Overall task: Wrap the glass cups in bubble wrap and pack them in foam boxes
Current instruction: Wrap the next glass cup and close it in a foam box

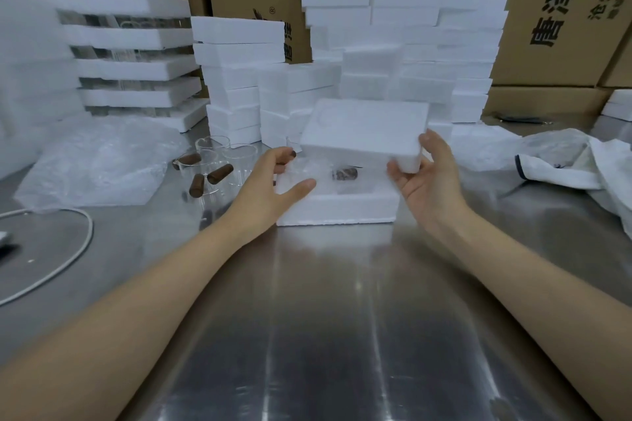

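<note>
Holding the lid [365,126] by its near right corner, my right hand [424,183] has the thumb on the outer side and the fingers curled under the edge. The lid hangs tilted just above the foam box [337,206]. My left hand [270,181] grips the box's left end, with the thumb along the near rim and the fingers curled at the far edge.

Inside the box lies the wrapped cup [343,174]. It shows as a cloudy bundle with a brown handle through the film, and the lid hides the far part of the cavity.

Left of the box stand bare glass cups [212,164] with stubby brown handles. Their clear walls are hard to trace against the steel table [325,311]. Further left lies crinkled bubble wrap [99,161]. Behind the box rise stacks of plain white foam blocks [417,44], matte and square-edged, then cardboard cartons [547,20] cut off at the top. Right of the box sits a crumpled white bag [581,164], partly out of view.
</note>
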Demonstrator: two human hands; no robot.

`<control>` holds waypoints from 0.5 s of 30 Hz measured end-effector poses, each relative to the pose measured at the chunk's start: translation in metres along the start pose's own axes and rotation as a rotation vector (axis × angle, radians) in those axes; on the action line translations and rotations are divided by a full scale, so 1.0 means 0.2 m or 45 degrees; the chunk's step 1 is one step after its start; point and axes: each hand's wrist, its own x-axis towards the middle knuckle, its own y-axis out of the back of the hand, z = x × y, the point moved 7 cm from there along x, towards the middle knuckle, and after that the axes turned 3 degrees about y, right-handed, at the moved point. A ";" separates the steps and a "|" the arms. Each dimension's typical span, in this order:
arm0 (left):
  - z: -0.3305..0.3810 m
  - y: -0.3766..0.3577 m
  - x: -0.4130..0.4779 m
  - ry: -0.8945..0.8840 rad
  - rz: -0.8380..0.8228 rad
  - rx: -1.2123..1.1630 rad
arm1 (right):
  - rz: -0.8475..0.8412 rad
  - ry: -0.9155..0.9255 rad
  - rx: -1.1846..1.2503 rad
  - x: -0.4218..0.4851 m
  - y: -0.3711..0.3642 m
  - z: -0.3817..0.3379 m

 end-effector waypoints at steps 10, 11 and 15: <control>0.13 0.03 -0.06 -0.163 0.083 -0.178 | -0.053 -0.138 -0.136 0.01 -0.01 0.03; 0.13 0.04 -0.06 -0.186 0.110 -0.171 | -0.060 -0.121 -0.208 0.01 0.00 0.03; 0.20 0.13 -0.07 -0.352 0.338 -0.127 | -0.315 0.049 -0.722 0.01 -0.05 0.00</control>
